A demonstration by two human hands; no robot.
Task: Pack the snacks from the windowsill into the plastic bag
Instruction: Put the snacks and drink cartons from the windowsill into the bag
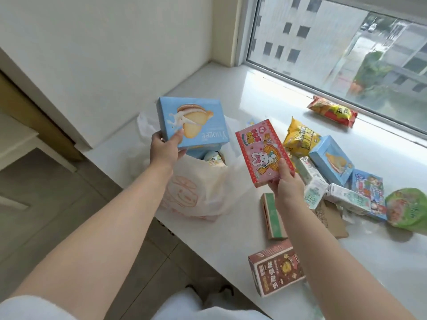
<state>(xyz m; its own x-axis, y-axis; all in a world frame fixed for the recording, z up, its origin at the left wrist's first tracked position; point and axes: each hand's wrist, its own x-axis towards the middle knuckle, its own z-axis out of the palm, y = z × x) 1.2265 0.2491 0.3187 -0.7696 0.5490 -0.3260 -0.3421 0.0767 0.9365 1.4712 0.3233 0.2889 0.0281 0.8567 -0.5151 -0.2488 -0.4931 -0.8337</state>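
Note:
My left hand (164, 150) grips a light blue biscuit box (196, 122) by its near corner, held just above the mouth of the white plastic bag (196, 192). The bag stands on the white windowsill (231, 239) with a few snacks showing inside. My right hand (287, 182) pinches the near end of a pink box with a rabbit drawing (261, 146), lifted off the sill to the right of the bag.
Several snacks lie on the sill to the right: a yellow packet (300, 137), a small blue box (330, 160), white cartons (346, 198), a green cup (406, 207), a red-green packet (332, 110), a brown box (276, 270) and a green-striped box (273, 215). The window runs behind; floor lies left.

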